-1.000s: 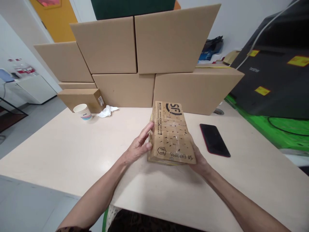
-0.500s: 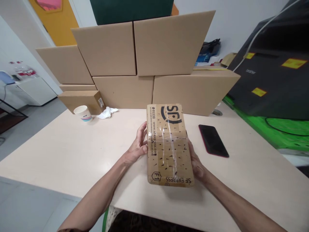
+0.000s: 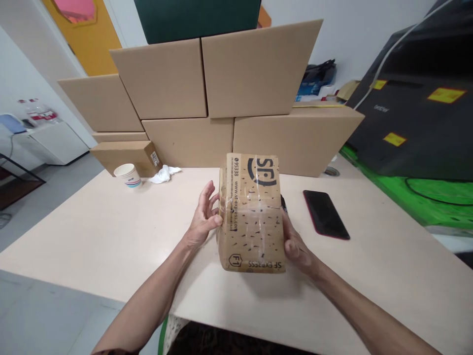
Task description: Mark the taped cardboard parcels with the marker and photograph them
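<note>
A taped cardboard box [image 3: 254,217] with black SF Express print stands between my hands over the near middle of the table, its top face toward me and slightly tilted. My left hand [image 3: 204,217] is at its left side, thumb against the edge and fingers partly spread along the wall. On the opposite side, my right hand [image 3: 295,244] grips the box, with most of its fingers hidden behind it. A small dark patch shows at the box's right edge above that hand; I cannot make out what it is.
A dark phone with a red edge [image 3: 326,214] lies right of the box on the pale table [image 3: 148,236]. At the back left are a paper cup [image 3: 128,176], a crumpled tissue [image 3: 165,174] and a small carton [image 3: 123,155]. Large cartons [image 3: 258,69] are stacked behind.
The box has shifted slightly left and away from me, turning so that more of its left side shows. Both hands have moved along with it, and the left fingers look more spread.
</note>
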Tool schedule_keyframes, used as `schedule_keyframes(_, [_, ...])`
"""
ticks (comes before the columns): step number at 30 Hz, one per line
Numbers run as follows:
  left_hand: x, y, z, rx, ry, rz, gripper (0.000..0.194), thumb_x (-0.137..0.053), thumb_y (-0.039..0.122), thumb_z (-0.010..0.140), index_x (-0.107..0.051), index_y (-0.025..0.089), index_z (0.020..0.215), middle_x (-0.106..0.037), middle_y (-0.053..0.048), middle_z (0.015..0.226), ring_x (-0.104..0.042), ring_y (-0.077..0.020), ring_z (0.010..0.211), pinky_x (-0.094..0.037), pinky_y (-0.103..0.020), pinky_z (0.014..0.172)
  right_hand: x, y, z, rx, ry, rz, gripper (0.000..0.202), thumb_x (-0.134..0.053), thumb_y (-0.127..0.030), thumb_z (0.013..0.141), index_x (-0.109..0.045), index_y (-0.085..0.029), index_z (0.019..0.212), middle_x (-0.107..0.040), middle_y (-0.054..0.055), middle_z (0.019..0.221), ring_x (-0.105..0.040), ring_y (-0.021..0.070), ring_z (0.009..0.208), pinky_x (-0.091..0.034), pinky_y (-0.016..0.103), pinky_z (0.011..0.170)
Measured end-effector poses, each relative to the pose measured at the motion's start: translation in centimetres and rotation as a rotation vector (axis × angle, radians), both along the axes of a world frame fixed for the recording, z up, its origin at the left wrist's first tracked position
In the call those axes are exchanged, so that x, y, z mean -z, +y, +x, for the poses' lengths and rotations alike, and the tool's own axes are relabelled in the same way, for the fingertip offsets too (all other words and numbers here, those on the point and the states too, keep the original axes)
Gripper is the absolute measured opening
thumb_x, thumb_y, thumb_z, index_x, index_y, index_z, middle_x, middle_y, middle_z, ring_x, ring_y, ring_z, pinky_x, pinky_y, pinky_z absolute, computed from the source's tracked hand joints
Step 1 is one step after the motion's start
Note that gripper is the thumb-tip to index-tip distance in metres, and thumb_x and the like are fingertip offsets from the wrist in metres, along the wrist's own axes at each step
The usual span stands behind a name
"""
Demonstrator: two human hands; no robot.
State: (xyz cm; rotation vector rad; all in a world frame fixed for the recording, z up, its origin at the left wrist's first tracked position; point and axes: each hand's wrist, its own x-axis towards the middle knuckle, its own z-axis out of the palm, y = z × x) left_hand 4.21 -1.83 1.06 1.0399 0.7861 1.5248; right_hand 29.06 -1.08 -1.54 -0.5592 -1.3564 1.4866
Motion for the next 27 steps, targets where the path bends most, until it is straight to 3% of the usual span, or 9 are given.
schedule_keyframes(4, [0.0,0.3,0.1,-0.064,0.002,-0.117,0.103,-0.099,0.049,0.056,-0.053,0.031,0.147,-0.033,-0.013,0.170,-0.033,-0.0373,0.155,-0.036,-0.046,0.123,-0.4,0.3,0.2,-0.006,0.009,-0.098,0.075,-0.072,-0.075,0.077,-0.059,-0.038,0.141,-0.068,0.006,0.143,-0.060,0.0336,0.137,-0.055,0.055,0.107])
schedule_keyframes(7, [0.0,0.5,0.3,-0.076,-0.090,-0.236,0.091,-0.099,0.043,0.058,-0.061,0.024,0.138,-0.049,-0.015,0.160,-0.039,-0.0355,0.153,-0.036,-0.045,0.124,-1.2,0.7,0.1,0.094,0.061,-0.182,0.053,-0.069,-0.069,0.082,-0.069,-0.037,0.123,-0.077,0.003,0.127,-0.067,0.0326,0.129,-0.056,0.053,0.107])
schedule_keyframes(10, [-0.2,0.5,0.5,0.049,-0.138,-0.287,0.071,-0.096,0.037,0.063,-0.069,0.019,0.127,-0.065,-0.013,0.145,-0.049,-0.0346,0.147,-0.040,-0.042,0.122,-1.7,1.2,-0.2,0.163,0.095,-0.241,0.038,-0.067,-0.066,0.083,-0.075,-0.035,0.103,-0.082,0.001,0.111,-0.069,0.0329,0.126,-0.054,0.053,0.109])
schedule_keyframes(13, [-0.4,0.3,0.7,0.172,-0.173,-0.280,0.069,-0.090,0.033,0.072,-0.065,0.023,0.136,-0.068,-0.009,0.142,-0.058,-0.0320,0.140,-0.045,-0.041,0.119,-1.4,1.8,-0.2,0.211,0.103,-0.282,0.036,-0.062,-0.064,0.086,-0.076,-0.032,0.095,-0.084,0.000,0.103,-0.069,0.0319,0.127,-0.052,0.053,0.113])
schedule_keyframes(17, [-0.2,0.0,0.8,0.214,-0.214,-0.288,0.081,-0.087,0.030,0.077,-0.051,0.035,0.149,-0.064,-0.003,0.148,-0.063,-0.0280,0.135,-0.047,-0.042,0.118,-0.5,2.6,0.1,0.201,0.108,-0.298,0.038,-0.058,-0.065,0.092,-0.076,-0.034,0.106,-0.083,-0.002,0.109,-0.069,0.0280,0.127,-0.053,0.052,0.113])
schedule_keyframes(23, [0.7,0.2,0.8,0.367,-0.224,-0.399,0.078,-0.090,0.046,0.071,-0.061,0.016,0.136,-0.074,-0.015,0.131,-0.065,-0.0355,0.130,-0.051,-0.046,0.113,0.0,3.3,0.5,0.247,0.104,-0.266,0.034,-0.067,-0.062,0.090,-0.074,-0.039,0.114,-0.078,-0.005,0.125,-0.069,0.0263,0.128,-0.056,0.050,0.109])
schedule_keyframes(27, [0.4,-0.1,1.1,0.262,-0.214,-0.331,0.076,-0.090,0.039,0.071,-0.058,0.020,0.138,-0.074,-0.012,0.129,-0.068,-0.0343,0.125,-0.055,-0.045,0.108,0.0,3.3,0.6,0.248,0.095,-0.336,0.039,-0.075,-0.056,0.086,-0.071,-0.038,0.120,-0.076,-0.003,0.131,-0.067,0.0275,0.129,-0.054,0.053,0.111])
